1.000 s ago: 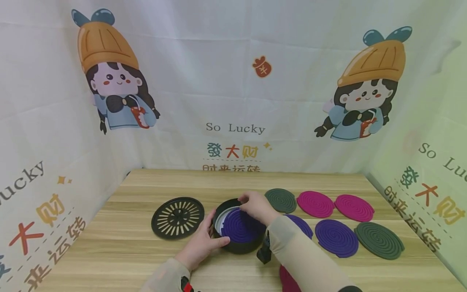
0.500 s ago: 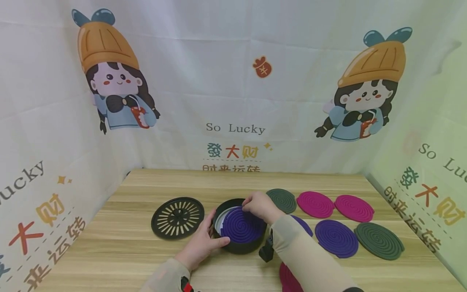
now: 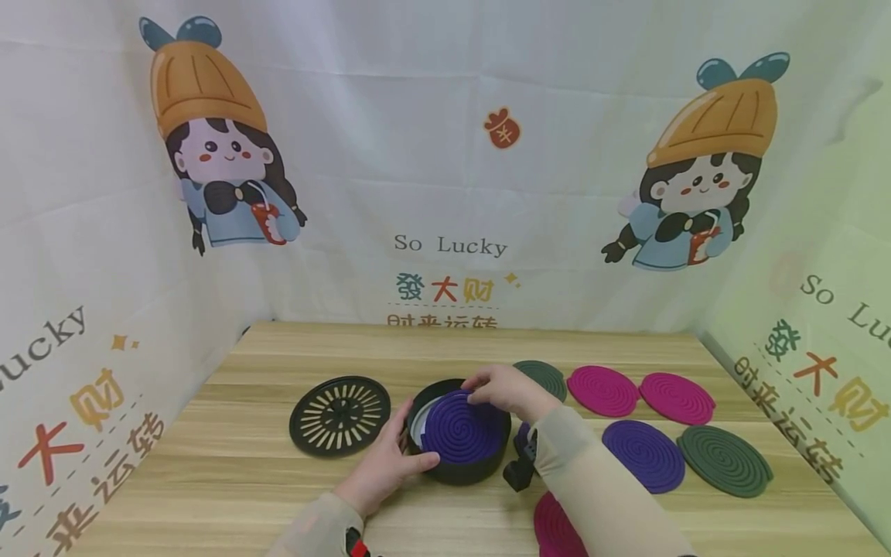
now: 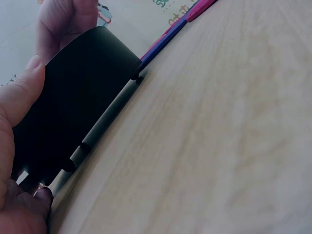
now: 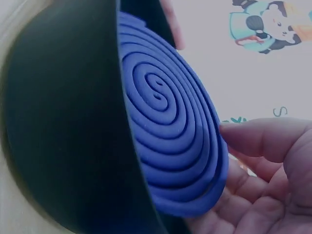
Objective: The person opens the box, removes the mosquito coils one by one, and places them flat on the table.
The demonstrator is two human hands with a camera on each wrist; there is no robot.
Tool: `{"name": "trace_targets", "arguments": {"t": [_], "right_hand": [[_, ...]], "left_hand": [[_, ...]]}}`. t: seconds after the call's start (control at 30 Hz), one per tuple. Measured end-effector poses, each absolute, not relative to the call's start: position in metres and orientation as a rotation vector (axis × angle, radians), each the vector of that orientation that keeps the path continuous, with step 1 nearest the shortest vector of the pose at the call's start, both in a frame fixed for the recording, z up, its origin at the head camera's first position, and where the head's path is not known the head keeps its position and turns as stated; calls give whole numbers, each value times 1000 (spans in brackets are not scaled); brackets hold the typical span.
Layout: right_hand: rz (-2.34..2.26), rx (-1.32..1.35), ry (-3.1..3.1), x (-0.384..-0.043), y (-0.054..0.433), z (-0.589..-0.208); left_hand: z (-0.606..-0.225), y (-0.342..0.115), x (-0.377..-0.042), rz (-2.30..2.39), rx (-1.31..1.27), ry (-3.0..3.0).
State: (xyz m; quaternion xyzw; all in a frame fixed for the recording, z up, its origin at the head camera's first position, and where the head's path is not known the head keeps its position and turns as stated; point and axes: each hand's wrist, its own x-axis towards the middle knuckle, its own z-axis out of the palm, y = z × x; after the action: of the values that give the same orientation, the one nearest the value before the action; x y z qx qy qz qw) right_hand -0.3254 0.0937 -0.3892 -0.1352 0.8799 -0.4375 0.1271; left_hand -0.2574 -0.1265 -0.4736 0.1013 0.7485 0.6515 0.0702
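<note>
A black round mosquito coil holder (image 3: 465, 473) stands on the wooden table with a pale lining visible at its left inside. My left hand (image 3: 390, 460) grips its left wall, with the thumb (image 4: 27, 87) along the near side. Tilted in the holder's mouth is a purple mosquito coil (image 3: 461, 433), one part inside and its far right edge raised above the rim. That raised edge is pinched between the thumb and fingers of my right hand (image 3: 504, 389). In the right wrist view the purple coil (image 5: 165, 112) shows its full spiral face.
Left of the holder lies a black slotted lid (image 3: 339, 416). On the right are flat coils: pink ones (image 3: 602, 390), a purple one (image 3: 643, 455) and green ones (image 3: 724, 459). Under my right forearm a pink coil (image 3: 557, 527) is partly hidden. Printed cloth (image 3: 445, 178) encloses the table.
My right hand has shifted slightly right, lifting the purple coil's far edge so its spiral face shows more fully. The left hand keeps its place on the holder.
</note>
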Motion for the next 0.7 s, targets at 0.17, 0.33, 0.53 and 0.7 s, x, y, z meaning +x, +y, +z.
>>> {"name": "trace_targets", "arguments": {"t": [0.17,0.33,0.53,0.7], "right_hand": [[-1420,-381,2473,-324,101,-392],[-1613,-348,2337,-321,104,-401],[-1800,-291,2217,-314,101,-405],[-1860,-283,2167,-310,100,-407]], "left_hand": [[-473,-126,-257,1966,301,2245],[-474,-126,-257,1966,299,2247],[-475,-127,-257,1965,306,2248],[-475,-127,-257,1955,308,2263]]}}
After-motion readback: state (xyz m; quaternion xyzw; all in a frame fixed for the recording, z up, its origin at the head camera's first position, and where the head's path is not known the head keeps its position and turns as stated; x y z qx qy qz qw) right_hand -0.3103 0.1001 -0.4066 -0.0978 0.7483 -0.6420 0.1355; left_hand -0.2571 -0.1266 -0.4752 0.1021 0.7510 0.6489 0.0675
